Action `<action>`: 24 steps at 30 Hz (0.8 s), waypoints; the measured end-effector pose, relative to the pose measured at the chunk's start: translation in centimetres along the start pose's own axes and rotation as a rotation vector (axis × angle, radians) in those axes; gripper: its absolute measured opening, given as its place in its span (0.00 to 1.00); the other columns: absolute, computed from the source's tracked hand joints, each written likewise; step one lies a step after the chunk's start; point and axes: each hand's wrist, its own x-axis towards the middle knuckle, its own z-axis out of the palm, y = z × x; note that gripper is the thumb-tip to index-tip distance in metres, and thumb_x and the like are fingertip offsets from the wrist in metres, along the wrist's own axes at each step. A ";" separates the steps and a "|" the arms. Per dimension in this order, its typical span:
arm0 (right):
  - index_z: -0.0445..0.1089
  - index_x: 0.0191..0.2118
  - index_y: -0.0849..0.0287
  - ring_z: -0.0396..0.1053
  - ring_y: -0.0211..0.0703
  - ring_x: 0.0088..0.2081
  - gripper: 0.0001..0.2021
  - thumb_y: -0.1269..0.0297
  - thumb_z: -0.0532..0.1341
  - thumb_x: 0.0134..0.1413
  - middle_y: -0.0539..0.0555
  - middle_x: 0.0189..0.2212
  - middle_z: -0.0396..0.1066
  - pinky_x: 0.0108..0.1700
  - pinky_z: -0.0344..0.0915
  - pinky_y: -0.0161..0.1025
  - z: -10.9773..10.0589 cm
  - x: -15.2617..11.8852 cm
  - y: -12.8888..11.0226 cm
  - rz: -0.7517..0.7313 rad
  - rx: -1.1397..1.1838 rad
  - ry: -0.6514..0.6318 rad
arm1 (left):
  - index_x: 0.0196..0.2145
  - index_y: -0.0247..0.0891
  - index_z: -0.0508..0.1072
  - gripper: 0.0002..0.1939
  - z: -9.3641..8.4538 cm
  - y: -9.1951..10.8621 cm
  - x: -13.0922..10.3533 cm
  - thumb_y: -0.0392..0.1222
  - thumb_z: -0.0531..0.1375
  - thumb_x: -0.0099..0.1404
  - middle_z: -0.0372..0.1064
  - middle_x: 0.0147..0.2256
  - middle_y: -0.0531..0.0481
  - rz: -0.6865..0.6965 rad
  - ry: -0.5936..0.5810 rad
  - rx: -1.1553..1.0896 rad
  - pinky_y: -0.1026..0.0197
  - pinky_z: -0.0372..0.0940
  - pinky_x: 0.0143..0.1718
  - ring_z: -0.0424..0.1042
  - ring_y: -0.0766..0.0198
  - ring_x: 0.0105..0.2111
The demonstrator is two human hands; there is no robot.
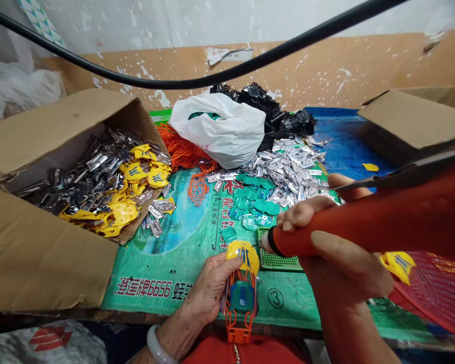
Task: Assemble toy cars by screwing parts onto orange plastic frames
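Observation:
My left hand grips a small toy car body at the table's front edge. The car has a yellow nose piece, a green middle part and an orange frame at the near end; my thumb presses on the yellow piece. My right hand is wrapped round a red power screwdriver, whose tip points left over a green mesh basket. The tip is apart from the car. What lies in the basket is mostly hidden behind the tool and hand.
A cardboard box of silver and yellow parts stands left. Behind are orange frames, a white bag, black parts, silver pieces and green pieces. A red basket is right; a black cable hangs across.

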 end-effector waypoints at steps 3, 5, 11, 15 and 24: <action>0.69 0.47 0.44 0.68 0.38 0.26 0.24 0.66 0.72 0.40 0.45 0.26 0.69 0.30 0.70 0.40 0.2 -0.2 0.2 0.008 -0.025 -0.031 | 0.31 0.30 0.77 0.12 0.5 0.2 -0.1 0.42 0.68 0.53 0.73 0.22 0.49 -0.020 -0.002 -0.014 0.67 0.65 0.22 0.70 0.67 0.20; 0.69 0.47 0.44 0.68 0.38 0.26 0.25 0.64 0.72 0.40 0.44 0.26 0.69 0.31 0.70 0.40 0.2 -0.3 0.5 -0.002 -0.050 -0.043 | 0.32 0.30 0.77 0.11 0.7 0.3 -0.2 0.41 0.68 0.53 0.73 0.22 0.49 -0.039 -0.001 -0.028 0.68 0.64 0.22 0.69 0.68 0.19; 0.68 0.48 0.43 0.69 0.38 0.29 0.23 0.63 0.70 0.44 0.45 0.28 0.71 0.36 0.69 0.40 -0.3 -0.6 1.3 0.006 -0.060 -0.140 | 0.29 0.31 0.76 0.11 0.6 0.2 -0.1 0.42 0.68 0.51 0.71 0.20 0.51 -0.063 -0.001 -0.045 0.68 0.62 0.19 0.67 0.69 0.18; 0.69 0.46 0.42 0.68 0.41 0.29 0.22 0.65 0.70 0.43 0.45 0.28 0.70 0.37 0.69 0.43 -0.4 -0.6 1.4 0.033 -0.018 -0.161 | 0.31 0.30 0.76 0.13 0.6 0.1 -0.1 0.43 0.68 0.51 0.71 0.21 0.50 -0.068 -0.015 -0.048 0.68 0.63 0.22 0.69 0.68 0.20; 0.71 0.44 0.41 0.67 0.43 0.28 0.21 0.61 0.70 0.41 0.47 0.27 0.70 0.35 0.69 0.45 -0.6 -0.7 2.1 0.040 -0.008 -0.198 | 0.32 0.31 0.76 0.15 0.7 0.0 0.0 0.45 0.69 0.50 0.71 0.21 0.52 -0.075 0.014 -0.051 0.68 0.63 0.21 0.68 0.68 0.19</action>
